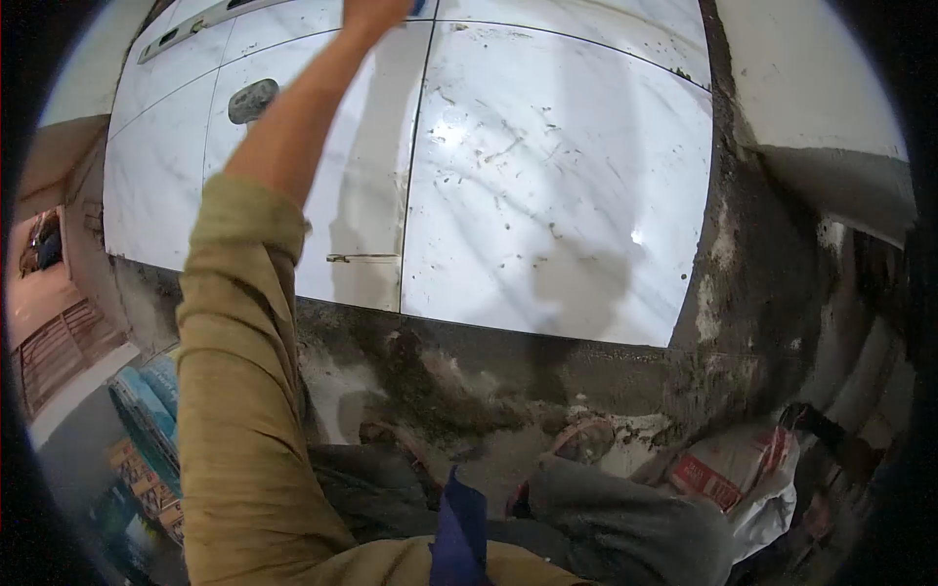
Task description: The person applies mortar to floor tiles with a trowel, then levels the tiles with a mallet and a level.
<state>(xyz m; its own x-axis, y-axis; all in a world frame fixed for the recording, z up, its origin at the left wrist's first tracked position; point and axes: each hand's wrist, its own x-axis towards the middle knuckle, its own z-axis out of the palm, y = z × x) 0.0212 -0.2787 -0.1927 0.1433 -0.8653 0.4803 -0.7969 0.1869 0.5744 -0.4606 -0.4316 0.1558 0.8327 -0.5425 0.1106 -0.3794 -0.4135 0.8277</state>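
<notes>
My left arm, in a rolled-up olive sleeve, reaches up across large white marbled floor tiles (pixel 547 195). Only part of my left hand (pixel 373 14) shows at the top edge. A small bit of something blue (pixel 417 7) is right beside it. The fingers are cut off by the frame, so their grip is hidden. Left of my forearm, a grey mallet head (pixel 253 101) rests on a tile, most of its handle hidden. A thin, small metallic piece (pixel 362 258) lies near the tiles' front edge. My right hand is out of view.
A spirit level (pixel 195 28) lies at the upper left. Dark, rough mortar (pixel 723 264) borders the tiles. My feet are at the front edge. A red-and-white bag (pixel 728 474) sits at lower right, blue packages (pixel 147 400) at lower left. Crumbs dot the right tile.
</notes>
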